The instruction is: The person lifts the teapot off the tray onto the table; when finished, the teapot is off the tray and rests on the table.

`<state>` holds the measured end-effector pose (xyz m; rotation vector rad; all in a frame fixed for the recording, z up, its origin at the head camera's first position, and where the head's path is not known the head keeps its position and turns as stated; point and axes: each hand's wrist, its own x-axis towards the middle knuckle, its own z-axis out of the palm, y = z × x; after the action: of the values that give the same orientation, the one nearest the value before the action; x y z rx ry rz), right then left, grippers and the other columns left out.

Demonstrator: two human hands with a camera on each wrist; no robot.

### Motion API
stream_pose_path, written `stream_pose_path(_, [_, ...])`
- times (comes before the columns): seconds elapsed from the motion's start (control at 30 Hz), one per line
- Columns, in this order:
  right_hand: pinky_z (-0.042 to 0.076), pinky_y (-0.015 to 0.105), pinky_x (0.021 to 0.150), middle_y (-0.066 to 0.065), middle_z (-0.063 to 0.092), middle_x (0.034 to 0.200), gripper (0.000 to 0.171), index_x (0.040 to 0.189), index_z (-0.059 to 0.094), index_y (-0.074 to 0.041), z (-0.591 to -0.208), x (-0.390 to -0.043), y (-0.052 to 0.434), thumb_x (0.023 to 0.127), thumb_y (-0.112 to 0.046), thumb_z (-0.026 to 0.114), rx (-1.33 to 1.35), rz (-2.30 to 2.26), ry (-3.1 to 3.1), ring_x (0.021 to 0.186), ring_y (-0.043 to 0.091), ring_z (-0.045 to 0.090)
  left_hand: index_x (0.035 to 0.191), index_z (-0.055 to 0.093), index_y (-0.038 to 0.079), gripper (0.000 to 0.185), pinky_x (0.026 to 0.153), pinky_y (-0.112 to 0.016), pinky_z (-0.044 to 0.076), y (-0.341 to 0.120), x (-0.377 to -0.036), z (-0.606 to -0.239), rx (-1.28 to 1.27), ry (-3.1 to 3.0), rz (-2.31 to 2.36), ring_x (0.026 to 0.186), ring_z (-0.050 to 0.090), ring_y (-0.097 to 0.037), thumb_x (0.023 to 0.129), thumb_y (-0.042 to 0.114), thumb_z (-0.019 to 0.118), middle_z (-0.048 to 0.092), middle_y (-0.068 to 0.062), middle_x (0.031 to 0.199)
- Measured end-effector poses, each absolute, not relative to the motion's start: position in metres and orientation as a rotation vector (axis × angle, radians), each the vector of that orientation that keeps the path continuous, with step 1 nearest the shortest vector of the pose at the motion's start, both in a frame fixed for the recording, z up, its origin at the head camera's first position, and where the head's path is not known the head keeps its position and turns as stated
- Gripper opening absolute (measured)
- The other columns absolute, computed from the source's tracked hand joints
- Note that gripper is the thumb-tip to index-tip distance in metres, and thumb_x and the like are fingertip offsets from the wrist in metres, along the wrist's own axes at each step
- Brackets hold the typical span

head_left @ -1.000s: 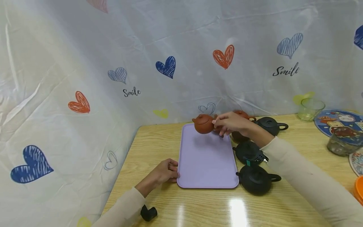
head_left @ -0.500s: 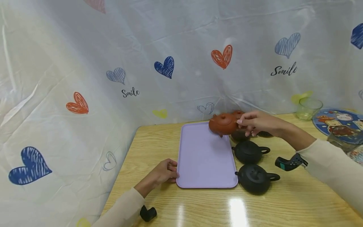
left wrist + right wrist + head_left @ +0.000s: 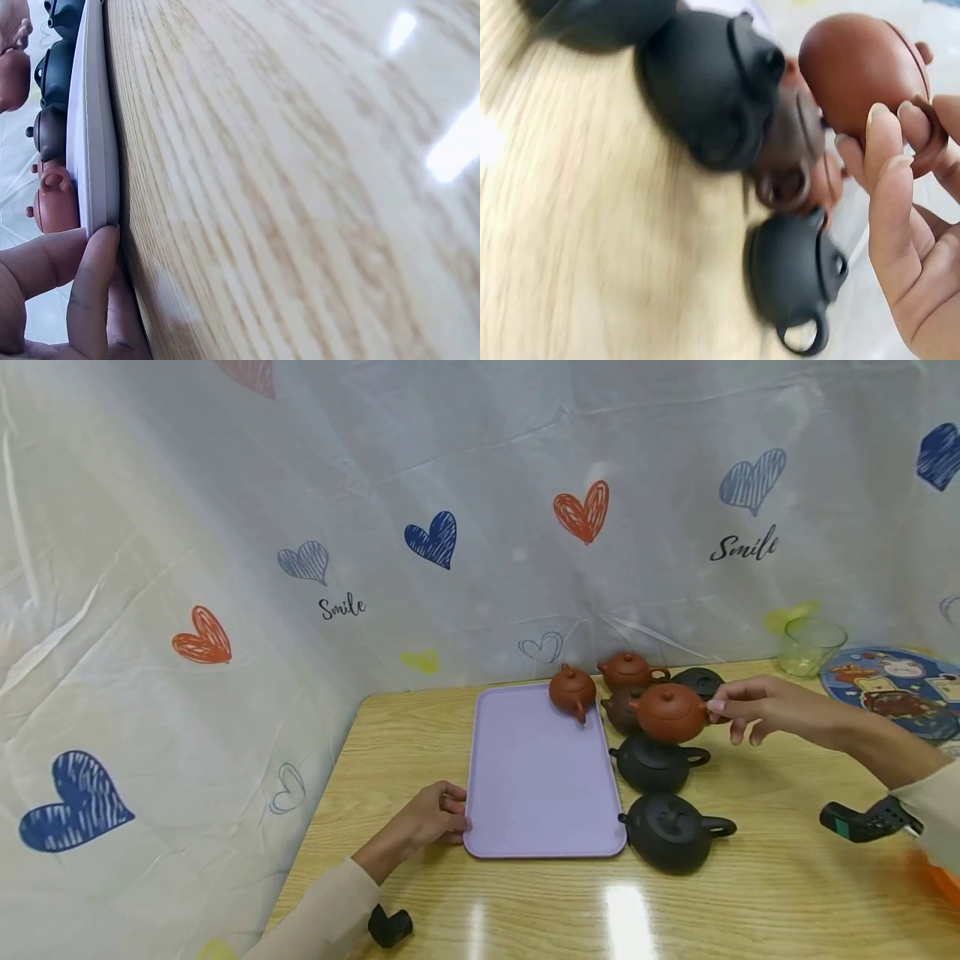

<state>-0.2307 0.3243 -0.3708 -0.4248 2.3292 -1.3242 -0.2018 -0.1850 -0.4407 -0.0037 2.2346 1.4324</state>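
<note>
My right hand (image 3: pixel 787 710) holds a reddish-brown clay teapot (image 3: pixel 670 714) by its handle, raised over the group of teapots right of the tray. In the right wrist view its fingers curl at the handle of that round teapot (image 3: pixel 859 64). My left hand (image 3: pixel 431 814) pinches the left edge of the lilac tray (image 3: pixel 540 777) near its front corner. The left wrist view shows fingertips (image 3: pixel 101 244) against the tray wall (image 3: pixel 94 150). A small red teapot (image 3: pixel 572 692) sits at the tray's back right corner, its spout and handle turned front to back.
Black teapots (image 3: pixel 671 835) line the tray's right side, with a dark brown teapot (image 3: pixel 619 710) and another red teapot (image 3: pixel 626 668) farther back. A clear green glass (image 3: pixel 810 647) and a round patterned mat (image 3: pixel 892 689) lie right. A printed curtain (image 3: pixel 480 527) hangs behind.
My right hand has carried the red teapot from above the tray's back to the right, over the other teapots. The small red teapot on the tray is now uncovered. My left hand stays put.
</note>
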Motion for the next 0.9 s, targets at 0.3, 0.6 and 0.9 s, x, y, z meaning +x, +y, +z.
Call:
stream_pose_path(0.3, [0.056, 0.036, 0.069, 0.005, 0.058, 0.101, 0.033, 0.12, 0.059, 0.001, -0.386, -0.224, 0.36, 0.109, -0.025, 0.041, -0.375, -1.289, 2.338, 0.087, 0.026, 0.062, 0.128, 0.049, -0.008, 0.048, 0.073, -0.032, 0.063, -0.186, -0.201, -0.442, -0.011, 2.225, 1.435, 0.082, 0.062, -0.02, 0.085, -0.005, 0.07, 0.055, -0.014, 0.101])
stream_pose_path(0.6, [0.055, 0.036, 0.07, 0.007, 0.061, 0.103, 0.034, 0.123, 0.059, -0.002, -0.399, -0.223, 0.378, 0.11, -0.026, 0.039, -0.331, -1.256, 2.362, 0.088, 0.025, 0.062, 0.128, 0.049, -0.007, 0.048, 0.073, -0.033, 0.063, -0.185, -0.202, -0.441, -0.012, 2.234, 1.425, 0.083, 0.063, -0.021, 0.085, -0.004, 0.07, 0.054, -0.014, 0.102])
stream_pose_path(0.9, [0.055, 0.032, 0.068, 0.004, 0.061, 0.102, 0.031, 0.122, 0.061, -0.003, -0.415, -0.225, 0.382, 0.108, -0.023, 0.042, -0.303, -1.219, 2.37, 0.085, 0.021, 0.064, 0.129, 0.049, -0.007, 0.048, 0.073, -0.032, 0.063, -0.185, -0.202, -0.442, -0.004, 2.232, 1.428, 0.084, 0.062, -0.02, 0.086, -0.005, 0.069, 0.055, -0.014, 0.102])
